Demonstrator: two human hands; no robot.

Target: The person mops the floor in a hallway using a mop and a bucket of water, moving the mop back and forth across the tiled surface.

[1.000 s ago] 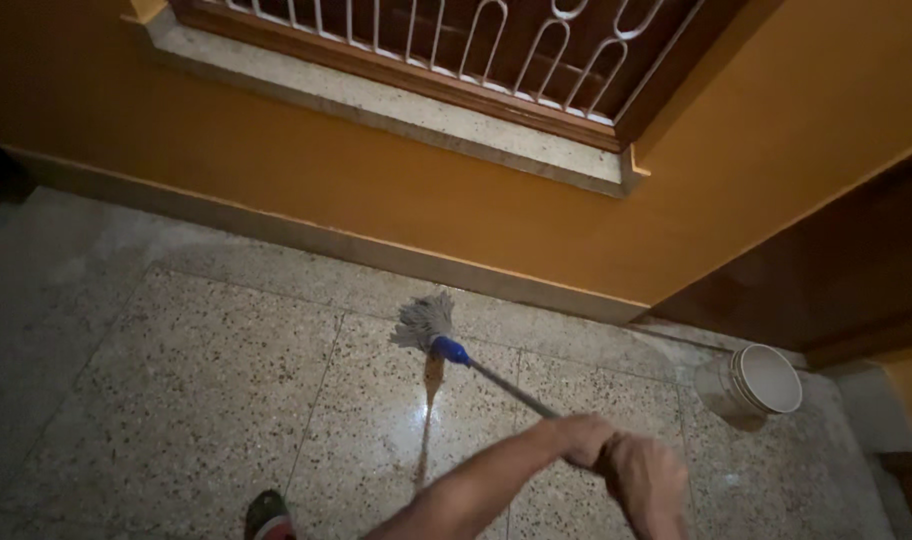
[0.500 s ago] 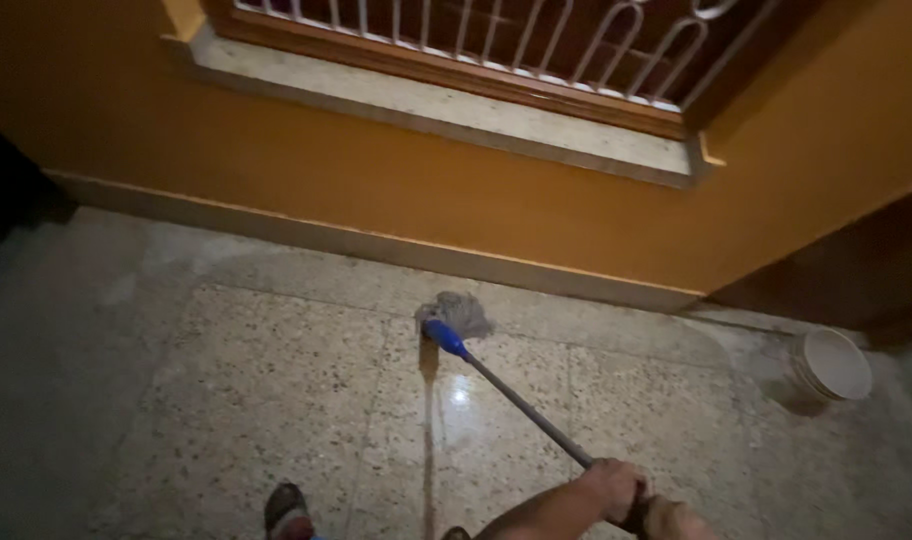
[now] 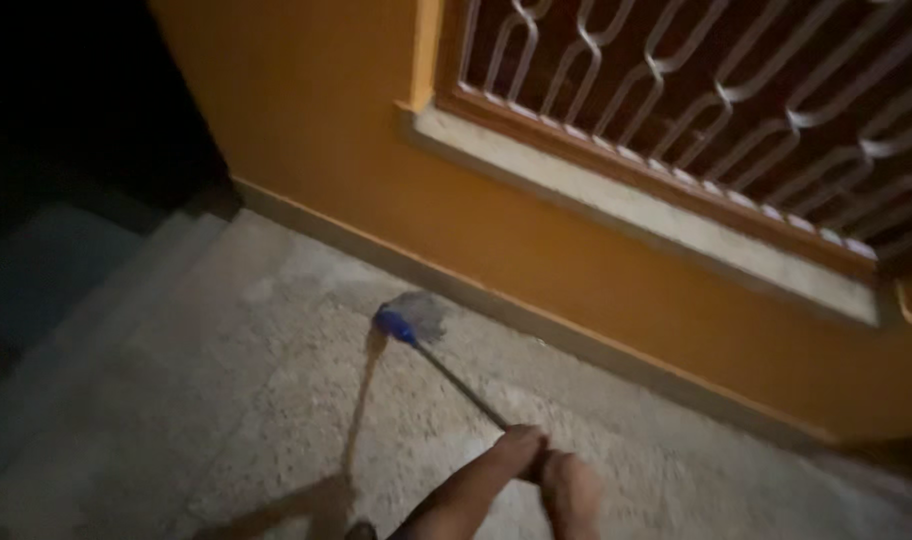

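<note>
A string mop lies with its grey head (image 3: 417, 313) on the speckled stone floor (image 3: 226, 400), close to the skirting of the orange wall. A blue socket (image 3: 394, 325) joins the head to a thin dark handle (image 3: 461, 385) that runs back towards me. My left hand (image 3: 517, 449) grips the handle further forward. My right hand (image 3: 572, 490) grips it just behind, near the bottom edge. The picture is blurred and dim.
The orange wall (image 3: 306, 130) carries a stone window sill (image 3: 636, 205) under a white curved metal grille (image 3: 716, 90). Steps (image 3: 66, 290) drop into darkness at the left. The tip of my foot (image 3: 359, 530) shows at the bottom edge.
The view has swung left and the mop head has slid left along the base of the wall. The white bucket has gone out of view. Steps have appeared on the left.
</note>
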